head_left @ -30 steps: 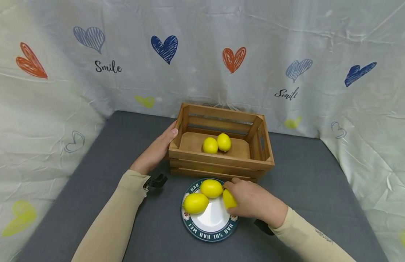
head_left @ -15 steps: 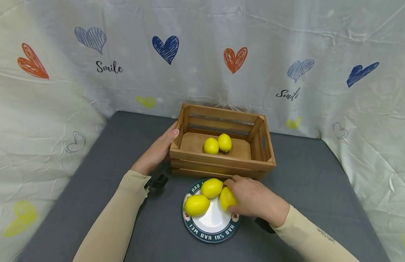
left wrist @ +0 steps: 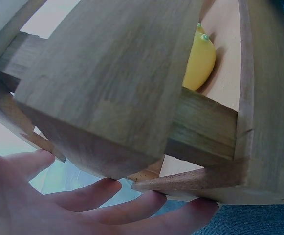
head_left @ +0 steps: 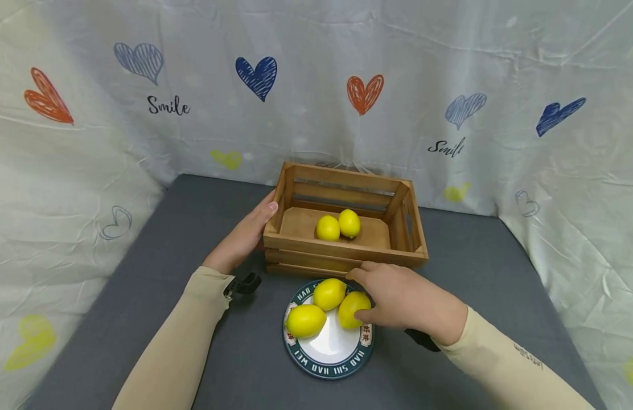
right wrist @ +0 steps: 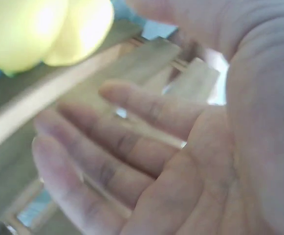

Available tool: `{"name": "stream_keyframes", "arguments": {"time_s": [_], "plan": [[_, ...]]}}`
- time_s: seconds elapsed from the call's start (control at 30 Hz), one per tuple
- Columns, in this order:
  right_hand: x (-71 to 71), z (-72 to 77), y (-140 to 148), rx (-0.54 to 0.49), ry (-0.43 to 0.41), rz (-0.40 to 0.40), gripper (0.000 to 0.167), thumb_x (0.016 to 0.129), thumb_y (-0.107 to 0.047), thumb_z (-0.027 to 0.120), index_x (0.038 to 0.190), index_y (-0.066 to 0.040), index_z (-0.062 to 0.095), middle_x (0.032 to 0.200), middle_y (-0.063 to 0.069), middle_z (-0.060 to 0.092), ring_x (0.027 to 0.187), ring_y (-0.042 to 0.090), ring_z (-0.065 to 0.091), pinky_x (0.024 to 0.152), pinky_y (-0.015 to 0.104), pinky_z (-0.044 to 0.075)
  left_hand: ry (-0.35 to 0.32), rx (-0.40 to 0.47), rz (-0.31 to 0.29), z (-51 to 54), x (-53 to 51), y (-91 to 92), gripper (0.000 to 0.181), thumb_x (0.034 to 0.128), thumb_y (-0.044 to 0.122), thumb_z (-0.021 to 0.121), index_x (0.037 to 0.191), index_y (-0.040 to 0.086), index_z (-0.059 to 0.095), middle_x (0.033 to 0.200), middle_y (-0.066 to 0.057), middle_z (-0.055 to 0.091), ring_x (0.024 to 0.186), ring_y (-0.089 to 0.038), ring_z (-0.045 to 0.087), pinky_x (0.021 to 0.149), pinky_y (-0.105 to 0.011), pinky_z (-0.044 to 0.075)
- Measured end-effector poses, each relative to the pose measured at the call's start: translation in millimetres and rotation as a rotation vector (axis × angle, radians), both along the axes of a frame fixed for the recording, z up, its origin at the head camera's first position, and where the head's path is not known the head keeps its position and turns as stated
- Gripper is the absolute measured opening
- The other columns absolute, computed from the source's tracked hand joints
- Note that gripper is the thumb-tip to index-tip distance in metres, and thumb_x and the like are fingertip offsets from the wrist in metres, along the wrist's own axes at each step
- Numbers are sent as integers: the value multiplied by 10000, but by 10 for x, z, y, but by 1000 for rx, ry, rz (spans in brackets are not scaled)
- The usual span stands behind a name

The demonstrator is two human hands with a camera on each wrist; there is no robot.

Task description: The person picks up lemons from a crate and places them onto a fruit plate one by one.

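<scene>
A slatted wooden crate point(head_left: 342, 249) stands at the back, holding two lemons, one on the left point(head_left: 328, 228) and one on the right point(head_left: 350, 223). My left hand point(head_left: 238, 242) rests against its left end, fingers extended along the wood in the left wrist view. In front of the crate, a white plate point(head_left: 331, 345) with a dark lettered rim bears three lemons: a rear one point(head_left: 329, 293), a left one point(head_left: 306, 321) and a right one point(head_left: 350, 312). Beside and partly over the right lemon is my right hand point(head_left: 411, 299); its fingers are spread and the palm holds nothing in the right wrist view.
Dark grey cloth point(head_left: 465, 273) covers the table. A pale curtain point(head_left: 316, 114) printed with hearts hangs behind and along both sides, close to the crate's back. Black bands sit at both wrists.
The right lemon has shifted slightly left on the plate, towards the others. My right hand has let go of it and moved up and to the right. The left hand stays put.
</scene>
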State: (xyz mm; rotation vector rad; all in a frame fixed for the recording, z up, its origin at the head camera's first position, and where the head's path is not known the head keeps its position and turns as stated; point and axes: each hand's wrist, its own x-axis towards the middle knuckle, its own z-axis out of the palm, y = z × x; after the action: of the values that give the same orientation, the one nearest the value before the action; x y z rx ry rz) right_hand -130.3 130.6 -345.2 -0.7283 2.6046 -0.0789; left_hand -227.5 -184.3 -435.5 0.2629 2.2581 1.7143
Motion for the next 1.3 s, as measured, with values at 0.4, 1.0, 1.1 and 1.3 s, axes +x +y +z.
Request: {"name": "stream_keyframes", "arguments": {"time_s": [0.4,1.0,1.1,1.3], "plan": [[-234,554,-35,-135,130,201,499,989,-332,810,1433,-138,695,1359,27,726,1074,169,731,918,398,627,-1,-7,6,33,17,2,739,1118,691,315,1742,422,25,1840,36,9,1686,-438,80,1150,-860,303],[-1095,711,-92,-173,158,158,426,1027,-272,762,1418,-115,702,1310,56,734,1076,236,697,957,440,599,16,18,4,-6,4,-5,684,1161,584,308,1752,369,40,1839,48,27,1702,-348,55,1242,-799,229],[-1259,654,-105,-135,130,122,464,1037,-282,748,1457,-102,673,1399,84,715,1193,279,701,1041,478,586,31,17,5,-5,1,5,690,1162,585,308,1754,351,43,1838,49,33,1705,-327,49,1291,-750,177],[-1507,483,-176,-80,69,74,540,1037,-290,743,1520,-81,621,1472,90,684,1267,300,684,1095,495,566,39,29,8,10,5,0,719,1148,619,329,1754,346,55,1835,67,45,1708,-287,47,1333,-688,125]]}}
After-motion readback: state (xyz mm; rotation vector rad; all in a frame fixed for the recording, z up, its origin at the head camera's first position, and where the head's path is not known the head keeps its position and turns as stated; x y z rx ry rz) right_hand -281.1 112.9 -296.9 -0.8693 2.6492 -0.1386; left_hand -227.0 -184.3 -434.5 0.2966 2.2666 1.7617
